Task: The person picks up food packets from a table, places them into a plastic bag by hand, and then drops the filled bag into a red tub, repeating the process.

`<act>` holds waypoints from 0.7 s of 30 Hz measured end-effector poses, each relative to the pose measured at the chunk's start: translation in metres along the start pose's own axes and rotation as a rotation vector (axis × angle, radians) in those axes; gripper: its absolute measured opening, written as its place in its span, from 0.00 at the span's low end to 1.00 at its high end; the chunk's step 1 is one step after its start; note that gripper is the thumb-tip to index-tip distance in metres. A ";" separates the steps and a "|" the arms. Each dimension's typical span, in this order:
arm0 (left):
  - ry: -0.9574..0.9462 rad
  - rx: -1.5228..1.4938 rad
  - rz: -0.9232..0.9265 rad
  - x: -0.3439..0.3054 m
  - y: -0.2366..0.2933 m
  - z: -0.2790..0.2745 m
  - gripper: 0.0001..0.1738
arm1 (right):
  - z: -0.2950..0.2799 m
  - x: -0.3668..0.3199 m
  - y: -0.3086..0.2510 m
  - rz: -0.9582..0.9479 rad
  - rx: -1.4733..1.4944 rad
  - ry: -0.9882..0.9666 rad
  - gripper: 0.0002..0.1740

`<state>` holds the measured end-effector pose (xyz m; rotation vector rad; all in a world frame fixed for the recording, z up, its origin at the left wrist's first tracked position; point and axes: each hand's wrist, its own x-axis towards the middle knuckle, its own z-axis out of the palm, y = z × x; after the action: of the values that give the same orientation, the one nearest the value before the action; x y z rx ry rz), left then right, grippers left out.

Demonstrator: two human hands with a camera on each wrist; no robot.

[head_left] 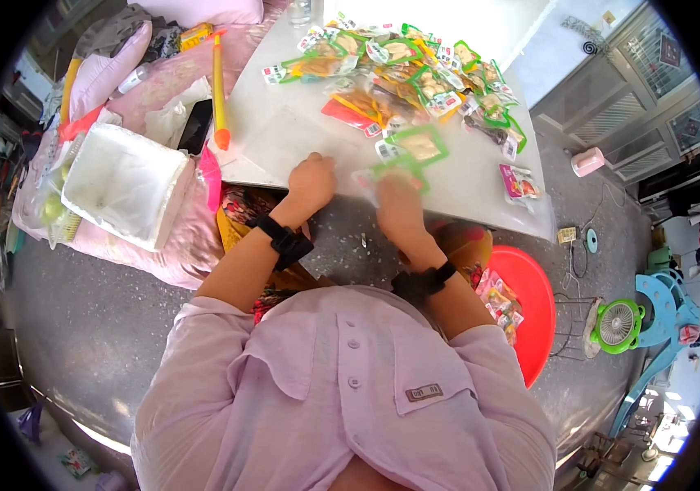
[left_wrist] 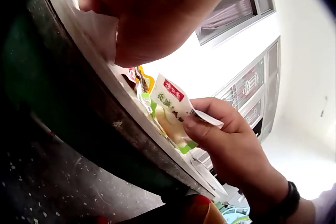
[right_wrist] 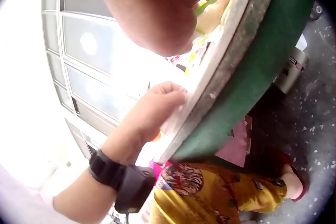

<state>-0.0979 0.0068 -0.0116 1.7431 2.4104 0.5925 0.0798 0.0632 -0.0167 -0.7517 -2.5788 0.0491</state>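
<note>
Right fingers (left_wrist: 218,109) pinch packet (left_wrist: 170,103) by tabletop's (head_left: 481,192) near edge; slipping pinch could drop it. Left fingers (right_wrist: 167,86): can't tell.

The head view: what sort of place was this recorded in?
Probably a home's living or bedroom area: pink floral bedding beside the table, a small green fan on the floor, and glazed, framed doors behind.

Shirt (head_left: 268,409), plain lilac; wristbands (head_left: 284,244), black. Trousers (right_wrist: 252,187), mustard yellow with multicoloured patterning. Packets (head_left: 420,146), edged in green or yellow, some labelled white and red. Tabletop (head_left: 276,139), whitish; table side (right_wrist: 262,50), green. Floor (head_left: 104,327), grey, speckled white. Tub (head_left: 542,295), red. Box (head_left: 117,184), white. Fan (head_left: 617,324), bright green. Bedding (head_left: 190,266), pink, faintly patterned.
</note>
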 end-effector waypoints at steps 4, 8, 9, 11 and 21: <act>-0.105 0.049 -0.047 -0.001 0.001 -0.003 0.10 | -0.030 -0.007 0.020 0.095 0.099 0.191 0.14; -0.046 -0.090 -0.062 -0.003 0.007 0.003 0.09 | -0.055 -0.005 0.009 0.536 0.906 0.410 0.11; -0.048 -0.120 -0.059 -0.004 0.014 0.003 0.09 | -0.051 -0.003 0.006 0.688 1.175 0.430 0.11; -0.053 -0.152 -0.054 -0.004 0.023 0.006 0.10 | -0.042 -0.001 0.003 0.871 1.497 0.454 0.11; -0.074 -0.254 -0.066 -0.001 0.036 0.011 0.08 | 0.001 -0.007 0.026 0.714 1.162 0.443 0.08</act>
<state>-0.0619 0.0183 -0.0085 1.5484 2.2216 0.7724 0.0974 0.0818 -0.0241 -0.9557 -1.3559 1.2814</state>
